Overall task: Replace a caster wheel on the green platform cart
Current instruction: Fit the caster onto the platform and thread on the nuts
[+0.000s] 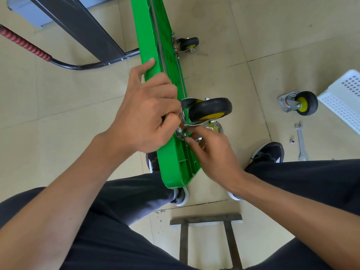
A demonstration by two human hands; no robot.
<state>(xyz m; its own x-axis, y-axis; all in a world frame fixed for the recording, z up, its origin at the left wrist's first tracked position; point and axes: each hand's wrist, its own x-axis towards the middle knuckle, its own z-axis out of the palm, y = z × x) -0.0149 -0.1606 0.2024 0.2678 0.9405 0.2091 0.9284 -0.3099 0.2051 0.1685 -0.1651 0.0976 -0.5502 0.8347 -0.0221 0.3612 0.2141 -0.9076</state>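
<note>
The green platform cart [148,26] stands on its long edge between my knees, underside facing right. A black caster with a yellow hub [210,109] sits against the underside on its metal mounting plate. My left hand [144,117] grips the cart's upper edge, thumb along the deck side and fingers curled over to the plate. My right hand [216,152] pinches a small metal fastener [199,140] at the plate's near corner. A second caster [189,43] is mounted farther along the cart. A loose caster [303,103] lies on the floor to the right.
A flat wrench [301,141] and a small nut [291,141] lie on the tiled floor at right, beside a white perforated basket [344,100]. The cart's black handle with red grip [23,42] lies at upper left. A dark metal frame [206,219] stands between my legs.
</note>
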